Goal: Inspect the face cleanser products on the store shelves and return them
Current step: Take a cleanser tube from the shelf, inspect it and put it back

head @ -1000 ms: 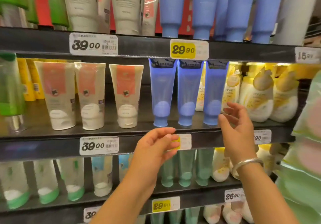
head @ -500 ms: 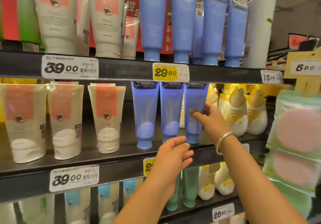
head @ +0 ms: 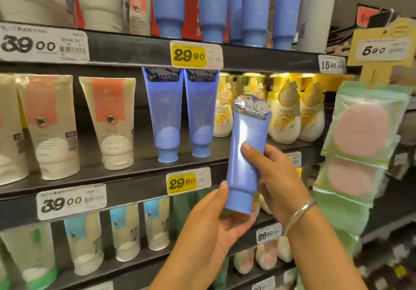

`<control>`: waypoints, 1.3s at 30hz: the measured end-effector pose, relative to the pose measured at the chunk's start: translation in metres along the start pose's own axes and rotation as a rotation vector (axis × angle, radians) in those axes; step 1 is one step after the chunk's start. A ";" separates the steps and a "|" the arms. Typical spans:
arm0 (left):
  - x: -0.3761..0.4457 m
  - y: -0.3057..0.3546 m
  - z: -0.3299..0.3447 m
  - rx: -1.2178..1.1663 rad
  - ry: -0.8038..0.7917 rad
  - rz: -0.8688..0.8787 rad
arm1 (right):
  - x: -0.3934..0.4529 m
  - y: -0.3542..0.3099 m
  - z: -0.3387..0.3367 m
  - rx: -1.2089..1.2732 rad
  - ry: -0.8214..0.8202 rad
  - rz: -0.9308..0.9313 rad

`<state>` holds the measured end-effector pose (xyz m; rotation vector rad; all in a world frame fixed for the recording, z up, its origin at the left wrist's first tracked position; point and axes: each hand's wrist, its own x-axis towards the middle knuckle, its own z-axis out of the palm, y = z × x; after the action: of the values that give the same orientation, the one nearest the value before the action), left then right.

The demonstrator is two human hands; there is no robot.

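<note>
Blue tube (head: 246, 154), glossy, silver-printed crimp — centre-right of frame, near upright, cap down, top tilted slightly right. Right hand (head: 278, 175) clamped round the middle; left hand (head: 216, 220) curled under the cap.

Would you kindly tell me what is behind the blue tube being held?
Behind the blue tube, yellow Pond's bottles and the shelf edge show; whatever lies directly behind it is covered.

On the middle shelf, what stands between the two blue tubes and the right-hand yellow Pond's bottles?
In the head view, more yellow Pond's bottles stand there, partly hidden by the blue tube held in both hands.
</note>
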<state>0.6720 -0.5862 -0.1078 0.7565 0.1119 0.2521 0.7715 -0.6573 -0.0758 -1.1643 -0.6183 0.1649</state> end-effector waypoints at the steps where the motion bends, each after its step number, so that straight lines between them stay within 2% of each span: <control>1: -0.005 -0.002 -0.004 -0.051 0.000 -0.055 | -0.009 0.006 0.000 0.014 0.021 0.004; 5: -0.028 -0.013 -0.023 -0.151 0.038 -0.202 | -0.047 0.035 0.000 0.097 0.101 0.077; 10: -0.046 -0.029 -0.043 -0.259 0.095 -0.236 | -0.073 0.051 0.006 0.134 0.138 0.150; 17: -0.060 -0.041 -0.060 -0.246 0.105 -0.165 | -0.087 0.060 0.012 0.073 0.066 0.172; 26: -0.069 -0.039 -0.085 -0.167 0.143 -0.120 | -0.091 0.072 0.024 0.192 0.015 0.240; 32: -0.068 -0.035 -0.098 -0.153 0.162 -0.098 | -0.091 0.075 0.028 0.109 -0.037 0.203; 39: -0.067 -0.030 -0.104 -0.015 0.147 -0.046 | -0.090 0.071 0.035 0.106 -0.108 0.141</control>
<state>0.5932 -0.5558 -0.2025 0.7192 0.2662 0.2640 0.6922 -0.6394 -0.1636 -1.1017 -0.6152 0.3785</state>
